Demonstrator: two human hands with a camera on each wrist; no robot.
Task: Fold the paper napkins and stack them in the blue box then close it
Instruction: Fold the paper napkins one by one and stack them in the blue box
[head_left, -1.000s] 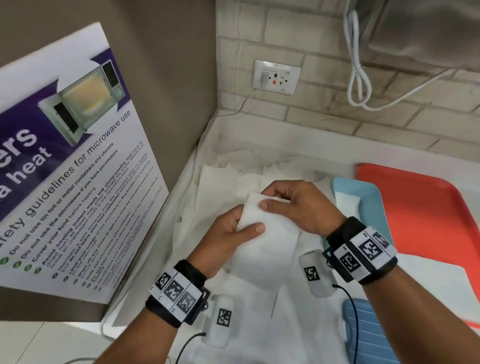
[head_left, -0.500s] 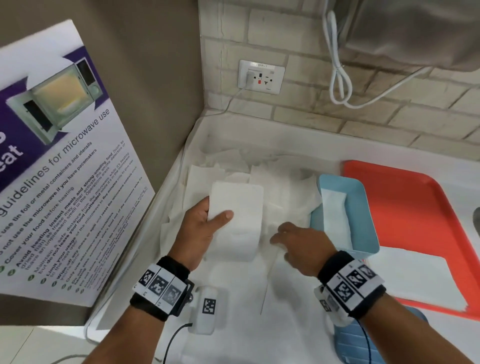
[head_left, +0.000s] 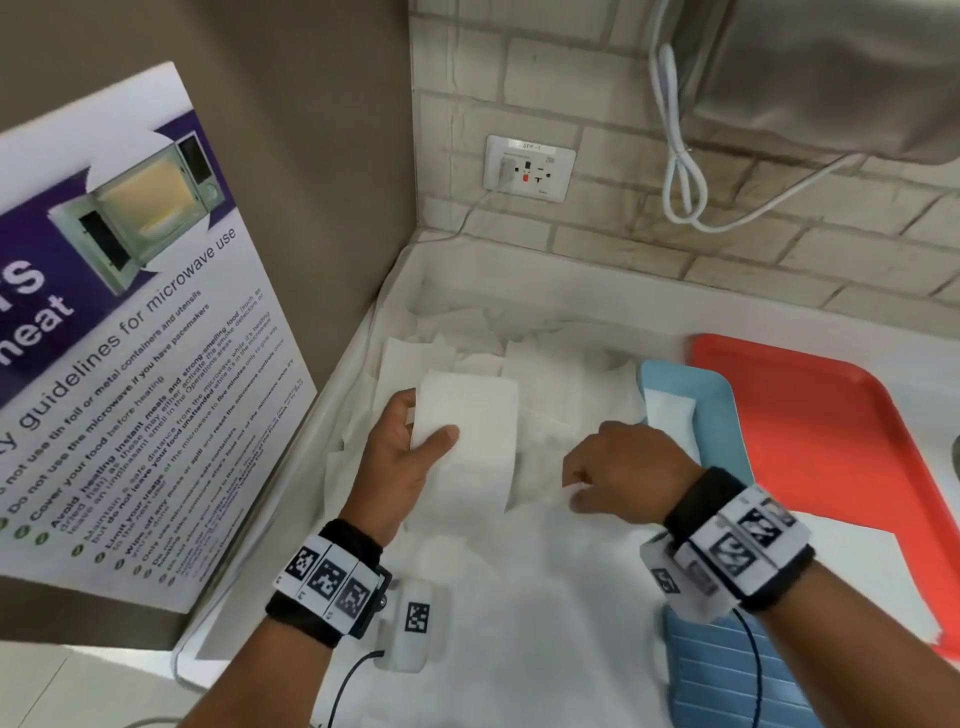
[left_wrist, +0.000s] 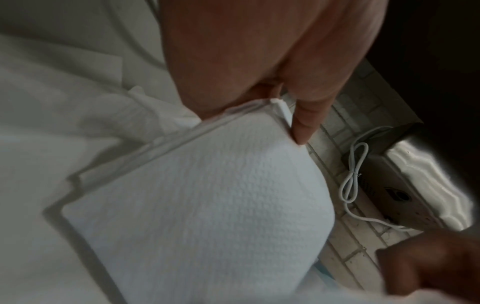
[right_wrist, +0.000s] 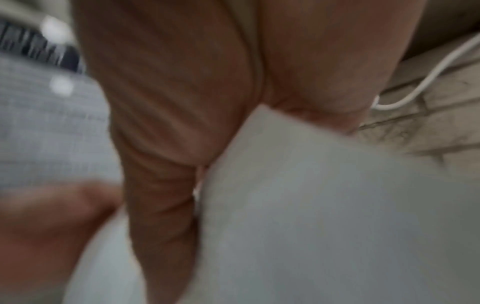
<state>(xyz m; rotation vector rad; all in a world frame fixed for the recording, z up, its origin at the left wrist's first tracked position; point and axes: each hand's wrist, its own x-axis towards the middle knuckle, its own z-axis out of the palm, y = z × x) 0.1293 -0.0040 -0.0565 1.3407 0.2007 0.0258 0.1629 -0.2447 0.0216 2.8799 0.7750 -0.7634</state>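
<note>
Our left hand (head_left: 400, 457) pinches the folded napkin (head_left: 467, 441), thumb on top, above the worktop's loose napkins (head_left: 550, 384); it looks light and limp, best gripped along its fold. Our right hand (head_left: 628, 473) pinches another sheet's edge beside the blue box (head_left: 727, 415).

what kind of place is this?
Likely a shared pantry or staff kitchenette: a microwave safety poster stands on the left, a wall socket sits in the brick backsplash, and a red tray lies on the white counter.
</note>
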